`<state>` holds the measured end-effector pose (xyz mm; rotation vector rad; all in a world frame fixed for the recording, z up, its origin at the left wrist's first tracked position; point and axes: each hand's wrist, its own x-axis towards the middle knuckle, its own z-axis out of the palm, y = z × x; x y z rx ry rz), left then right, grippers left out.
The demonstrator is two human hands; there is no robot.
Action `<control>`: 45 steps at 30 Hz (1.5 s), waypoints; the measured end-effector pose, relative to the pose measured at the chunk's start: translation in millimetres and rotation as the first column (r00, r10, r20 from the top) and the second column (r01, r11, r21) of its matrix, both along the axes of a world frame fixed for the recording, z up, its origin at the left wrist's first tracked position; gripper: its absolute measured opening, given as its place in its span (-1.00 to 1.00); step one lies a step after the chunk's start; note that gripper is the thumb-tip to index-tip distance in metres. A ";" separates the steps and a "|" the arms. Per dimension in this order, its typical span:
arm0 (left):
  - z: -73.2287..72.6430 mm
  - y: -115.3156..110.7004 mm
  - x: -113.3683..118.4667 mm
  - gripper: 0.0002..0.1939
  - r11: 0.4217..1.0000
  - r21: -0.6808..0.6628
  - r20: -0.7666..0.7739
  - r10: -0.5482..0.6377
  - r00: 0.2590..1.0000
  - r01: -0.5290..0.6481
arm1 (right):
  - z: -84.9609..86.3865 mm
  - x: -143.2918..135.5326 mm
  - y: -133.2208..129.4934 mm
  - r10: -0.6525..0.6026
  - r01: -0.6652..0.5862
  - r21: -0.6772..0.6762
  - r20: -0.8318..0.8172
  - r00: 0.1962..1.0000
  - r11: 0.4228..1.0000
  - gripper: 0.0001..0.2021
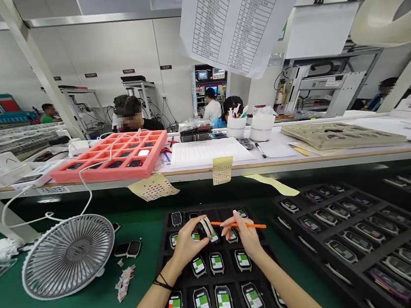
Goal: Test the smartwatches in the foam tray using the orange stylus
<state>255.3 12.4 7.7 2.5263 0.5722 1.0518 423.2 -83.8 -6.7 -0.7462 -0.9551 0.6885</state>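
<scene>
My left hand [186, 243] grips a smartwatch without a strap [206, 227], turned on edge above a black foam tray [232, 279]. In my right hand [246, 237] is a thin orange stick [256, 226], held like a pen. Its left end meets the side of the smartwatch or lies very close to it; the exact contact is too small to make out. Below my hands, the tray holds rows of smartwatches, many with lit green and white screens. One at the lower left, a smartwatch with an orange patch [174, 307], differs from its neighbours. My hands and forearms hide part of the tray.
A round fan [77, 250] lies at left beside two loose watches [133, 249] and crumpled scraps [125, 283]. More filled black trays [320, 249] stand at right. Above is a shelf with a pink foam tray [151, 165]; yellow notes [223, 170] hang from its edge. People sit beyond.
</scene>
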 end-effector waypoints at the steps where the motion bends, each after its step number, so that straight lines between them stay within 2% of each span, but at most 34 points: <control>1: 0.1 -0.3 0.0 -0.47 1.000 -0.001 -0.002 0.001 1.000 -0.001 | 0.5 -0.1 -0.4 -0.005 0.005 0.000 0.004 1.000 1.000 -0.42; 10: -0.7 -2.0 0.6 -0.49 0.999 0.048 0.021 -0.008 1.000 0.007 | 1.2 -3.6 -1.5 -0.094 0.091 0.030 0.117 0.989 0.995 -0.40; 15: -0.7 -3.0 1.5 -0.53 0.998 0.056 0.011 0.006 1.000 -0.007 | -1.5 -4.1 0.0 -0.097 0.092 0.043 0.130 0.987 0.995 -0.43; 20: 0.0 -2.2 4.3 -0.52 1.000 0.017 -0.004 0.027 1.000 -0.027 | -1.9 -1.2 0.3 -0.060 0.056 0.036 0.110 0.992 0.998 -0.46; 26: 1.5 -5.6 5.8 -0.47 1.000 -0.003 -0.034 -0.015 0.999 0.015 | 0.1 -2.8 -1.1 -0.009 0.003 0.051 0.114 0.993 0.999 -0.47; 45: 2.8 -5.7 4.6 -0.48 0.999 -0.053 -0.038 -0.006 0.999 0.004 | -2.7 -6.5 0.9 0.001 -0.004 0.041 0.072 0.997 0.999 -0.48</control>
